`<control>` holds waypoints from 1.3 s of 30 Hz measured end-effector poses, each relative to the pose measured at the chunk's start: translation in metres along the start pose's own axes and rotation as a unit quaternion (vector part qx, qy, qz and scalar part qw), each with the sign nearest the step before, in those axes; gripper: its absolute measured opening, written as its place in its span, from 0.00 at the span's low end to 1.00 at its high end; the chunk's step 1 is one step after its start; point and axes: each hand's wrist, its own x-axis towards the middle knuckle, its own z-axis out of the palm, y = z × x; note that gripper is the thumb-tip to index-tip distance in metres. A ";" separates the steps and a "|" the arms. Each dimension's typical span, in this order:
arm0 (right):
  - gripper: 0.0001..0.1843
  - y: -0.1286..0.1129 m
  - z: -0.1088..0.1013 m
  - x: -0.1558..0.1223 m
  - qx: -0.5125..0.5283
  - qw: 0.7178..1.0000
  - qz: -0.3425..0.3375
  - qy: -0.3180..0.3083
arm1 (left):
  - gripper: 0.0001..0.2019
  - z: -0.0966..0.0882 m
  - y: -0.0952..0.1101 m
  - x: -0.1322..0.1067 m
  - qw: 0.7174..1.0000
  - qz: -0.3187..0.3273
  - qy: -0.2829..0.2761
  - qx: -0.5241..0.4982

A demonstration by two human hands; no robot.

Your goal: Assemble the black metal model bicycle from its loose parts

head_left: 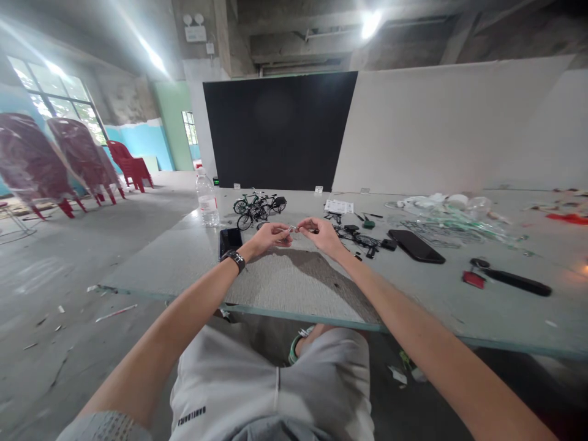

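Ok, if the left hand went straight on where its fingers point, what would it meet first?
Probably the right hand, facing it across the small shiny part between them; the exact depth is hard to judge.

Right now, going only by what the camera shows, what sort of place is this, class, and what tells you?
Probably a rough, unfinished-looking hall used as a makeshift workshop: bare concrete ceiling, stacked red chairs, and a table strewn with small black parts.
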 end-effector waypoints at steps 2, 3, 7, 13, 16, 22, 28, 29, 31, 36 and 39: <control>0.16 -0.001 0.000 0.000 -0.010 1.000 -0.002 -0.005 | 0.30 0.000 -0.001 0.000 1.000 -0.001 0.003 -0.002; 0.16 -0.001 0.000 0.000 -0.015 1.000 -0.002 -0.007 | 0.30 0.000 -0.001 0.000 1.000 -0.001 0.004 -0.004; 0.17 -0.002 0.000 -0.002 -0.018 1.000 0.007 -0.002 | 0.28 0.000 0.000 -0.001 1.000 0.000 0.000 -0.007; 0.16 -0.001 0.001 -0.001 -0.022 0.999 0.005 0.023 | 0.29 0.000 0.000 -0.001 1.000 0.001 0.003 -0.002; 0.17 -0.002 0.001 -0.001 -0.025 0.999 0.007 0.018 | 0.29 0.000 0.000 0.000 1.000 -0.002 0.005 -0.004; 0.19 -0.010 0.000 -0.003 -0.034 0.999 0.012 0.013 | 0.29 0.000 0.001 -0.002 1.000 0.000 -0.003 0.012; 0.20 -0.009 -0.004 -0.002 -0.024 0.999 0.025 -0.012 | 0.27 0.001 0.002 -0.002 1.000 0.006 -0.010 0.017; 0.20 -0.008 -0.004 -0.002 -0.023 0.999 0.026 -0.013 | 0.27 0.001 0.002 -0.002 1.000 0.008 -0.011 0.016; 0.21 -0.007 -0.005 -0.002 -0.021 0.999 0.025 -0.017 | 0.26 0.001 0.002 -0.002 1.000 0.010 -0.015 0.014; 0.21 -0.009 -0.007 -0.003 -0.013 0.996 0.019 -0.081 | 0.26 0.004 0.009 -0.006 0.999 0.009 -0.031 0.030; 0.20 -0.011 -0.008 -0.004 -0.021 0.993 0.014 -0.116 | 0.26 0.004 0.011 -0.008 0.998 0.010 -0.036 0.046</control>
